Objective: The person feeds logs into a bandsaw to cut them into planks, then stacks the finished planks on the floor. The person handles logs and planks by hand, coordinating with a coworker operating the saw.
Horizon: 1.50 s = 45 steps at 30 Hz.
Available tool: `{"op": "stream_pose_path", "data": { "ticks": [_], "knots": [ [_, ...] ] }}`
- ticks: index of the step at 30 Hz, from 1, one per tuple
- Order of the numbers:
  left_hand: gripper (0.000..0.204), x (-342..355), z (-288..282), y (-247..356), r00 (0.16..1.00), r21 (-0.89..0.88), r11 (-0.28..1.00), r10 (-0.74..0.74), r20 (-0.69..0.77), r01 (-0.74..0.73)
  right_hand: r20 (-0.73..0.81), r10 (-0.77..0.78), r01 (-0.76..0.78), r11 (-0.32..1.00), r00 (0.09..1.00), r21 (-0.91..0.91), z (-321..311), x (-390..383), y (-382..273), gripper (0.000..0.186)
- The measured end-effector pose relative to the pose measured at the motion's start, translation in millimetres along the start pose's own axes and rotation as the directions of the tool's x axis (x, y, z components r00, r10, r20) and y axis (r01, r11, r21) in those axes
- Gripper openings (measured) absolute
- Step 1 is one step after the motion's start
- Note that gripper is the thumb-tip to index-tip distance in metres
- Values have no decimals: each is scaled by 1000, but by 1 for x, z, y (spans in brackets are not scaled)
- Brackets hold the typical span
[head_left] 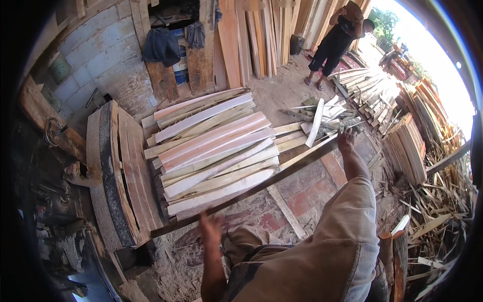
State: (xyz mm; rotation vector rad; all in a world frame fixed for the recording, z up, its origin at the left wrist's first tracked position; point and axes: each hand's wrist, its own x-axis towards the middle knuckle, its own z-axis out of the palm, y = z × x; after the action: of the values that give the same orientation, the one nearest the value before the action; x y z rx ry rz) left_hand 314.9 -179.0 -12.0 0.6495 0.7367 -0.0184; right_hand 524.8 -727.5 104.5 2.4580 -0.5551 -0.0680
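A long, narrow board (307, 158), with a dark side and a pale upper edge, runs slantwise from the wooden bench at lower left up toward the right. My right hand (346, 139) is at its far right end, arm stretched out and fingers closed over the wood. Close to the board's near side is my left hand (210, 229), smeared by motion, so its fingers are unclear. Just beyond the board lies a stack of rough-sawn planks (216, 146), pale and pinkish, laid roughly side by side.
At left stands a thick timber bench (133, 176) beside dark machinery (50, 201). Offcuts (322, 118) lie past the stack. Slat piles (405, 148) and scrap wood (437, 221) line the right. Another person (334, 43) stands at the back, near upright boards (261, 38), carrying something brown.
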Motion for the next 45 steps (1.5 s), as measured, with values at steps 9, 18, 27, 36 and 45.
{"op": "stream_pose_path", "data": {
  "ticks": [9,18,27,36,45],
  "knots": [
    [58,-23,-92,-9,939,656,672,236,250,-343,-212,-540,487,436,814,757,4,-156,-291,55],
    [59,-224,-367,72,360,260,849,446,-820,-461,-214,-856,547,-473,-471,691,-119,-500,-554,43],
    [83,-222,-418,182,366,199,850,406,-837,-487,-538,-633,356,-767,-557,534,-429,-753,-706,40],
    [112,-201,-440,290,546,192,835,493,-677,-516,-167,-660,424,-635,-733,646,-430,-765,-709,85],
    [106,-195,-329,188,629,140,842,490,-603,-521,0,-669,497,-552,-743,669,-361,-637,-573,83]
  ]
}}
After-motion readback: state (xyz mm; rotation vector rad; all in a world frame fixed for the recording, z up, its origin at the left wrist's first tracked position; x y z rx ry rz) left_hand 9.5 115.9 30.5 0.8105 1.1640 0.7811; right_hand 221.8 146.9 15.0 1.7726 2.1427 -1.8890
